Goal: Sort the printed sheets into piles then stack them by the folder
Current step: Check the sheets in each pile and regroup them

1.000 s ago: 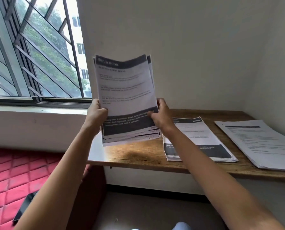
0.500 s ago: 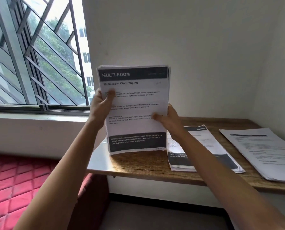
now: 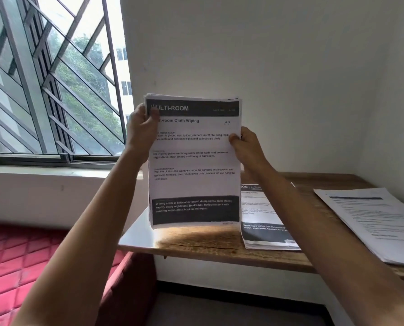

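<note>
**Fanned sheets pulled square, ready to be set down as a pile**

At centre frame, a person holds a stack of printed sheets (image 3: 194, 161) upright over the wooden surface (image 3: 208, 243). The top page is headed "MULTI-ROOM". A second ago the same sheets were bowed and fanned, pinched near their lower corners. Now the edges line up and the stack stands flat-faced. Its bottom edge sits at the surface or just above it; which cannot be told.

Both hands have climbed the sides. The left hand (image 3: 141, 128) grips the upper left corner, thumb across the dark header and fingers behind. The right hand (image 3: 245, 147) is clamped on the right edge a little lower, thumb on the front. Each grip is closed on the paper, and both forearms reach up from the lower corners of the frame.

The squaring suggests that sorting of this batch is done and placing comes next. A second pile (image 3: 264, 222) lies just right of the held stack, and a third pile (image 3: 379, 222) lies near the right edge of the frame. A pale flat panel (image 3: 137, 234) lies at the surface's left end. Whether it is the folder is unclear.
</note>
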